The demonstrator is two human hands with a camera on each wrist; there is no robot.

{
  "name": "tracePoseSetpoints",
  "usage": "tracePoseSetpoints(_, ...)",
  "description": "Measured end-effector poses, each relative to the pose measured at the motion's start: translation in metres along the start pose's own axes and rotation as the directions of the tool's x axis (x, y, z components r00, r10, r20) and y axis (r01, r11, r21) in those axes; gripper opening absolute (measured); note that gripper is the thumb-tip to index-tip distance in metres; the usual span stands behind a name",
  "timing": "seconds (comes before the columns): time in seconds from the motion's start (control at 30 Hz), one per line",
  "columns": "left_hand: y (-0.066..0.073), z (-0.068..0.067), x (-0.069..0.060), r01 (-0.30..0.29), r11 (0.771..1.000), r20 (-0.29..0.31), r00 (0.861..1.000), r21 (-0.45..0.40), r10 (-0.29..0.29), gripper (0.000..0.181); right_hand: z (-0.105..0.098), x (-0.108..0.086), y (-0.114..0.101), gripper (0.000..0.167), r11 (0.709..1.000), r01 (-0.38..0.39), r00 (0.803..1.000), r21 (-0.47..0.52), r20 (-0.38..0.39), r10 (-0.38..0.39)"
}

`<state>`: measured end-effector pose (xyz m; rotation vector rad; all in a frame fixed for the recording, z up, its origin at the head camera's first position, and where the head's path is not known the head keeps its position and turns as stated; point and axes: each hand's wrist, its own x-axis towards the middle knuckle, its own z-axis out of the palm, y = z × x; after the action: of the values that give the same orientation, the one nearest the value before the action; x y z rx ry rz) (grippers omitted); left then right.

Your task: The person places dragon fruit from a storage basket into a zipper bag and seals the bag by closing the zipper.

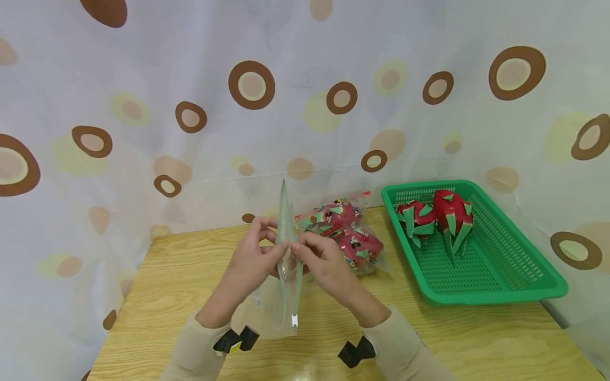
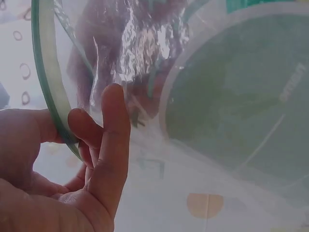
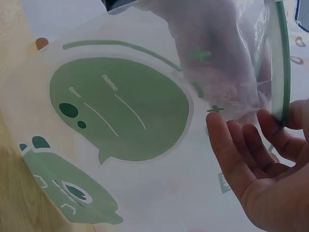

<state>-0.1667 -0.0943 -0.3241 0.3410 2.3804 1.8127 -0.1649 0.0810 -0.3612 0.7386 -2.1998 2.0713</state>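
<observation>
A clear zip bag with green printing stands upright between the hands, its mouth parted and facing the body. My left hand pinches one rim of the mouth between thumb and fingers. On the opposite rim, my right hand has the same kind of pinch. A white slider sits at the near end of the green zip strip. In the right wrist view, the bag's wall carries a green speech bubble and a cartoon figure. No item shows inside the bag.
Behind the right hand lie clear printed bags with red and green dragon fruit in them. To the right, a green plastic basket holds two dragon fruits. A patterned curtain hangs behind the wooden table.
</observation>
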Motion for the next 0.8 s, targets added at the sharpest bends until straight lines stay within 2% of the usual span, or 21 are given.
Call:
tracePoseSetpoints(0.17,0.005,-0.011,-0.001,-0.01,0.999,-0.037,0.999,0.032,0.011,0.04,-0.011,0.001,-0.004,0.025,1.0,-0.027,0.997,-0.011,-0.073,0.026)
tracePoseSetpoints(0.4,0.008,-0.03,-0.004,0.001,0.998,-0.071,0.998,0.063,0.004,0.038,-0.028,0.0,-0.007,0.024,0.996,-0.088,0.988,0.032,-0.123,0.091)
tracePoseSetpoints(0.6,0.01,-0.045,-0.009,0.034,0.996,-0.106,0.994,0.079,-0.025,0.039,-0.041,0.0,-0.005,0.024,0.992,-0.101,0.979,0.072,-0.173,0.112)
tracePoseSetpoints(0.8,0.009,-0.058,-0.013,0.014,0.992,-0.131,0.991,0.129,0.003,0.034,-0.051,-0.001,-0.003,0.025,0.992,-0.101,0.975,0.074,-0.194,0.114)
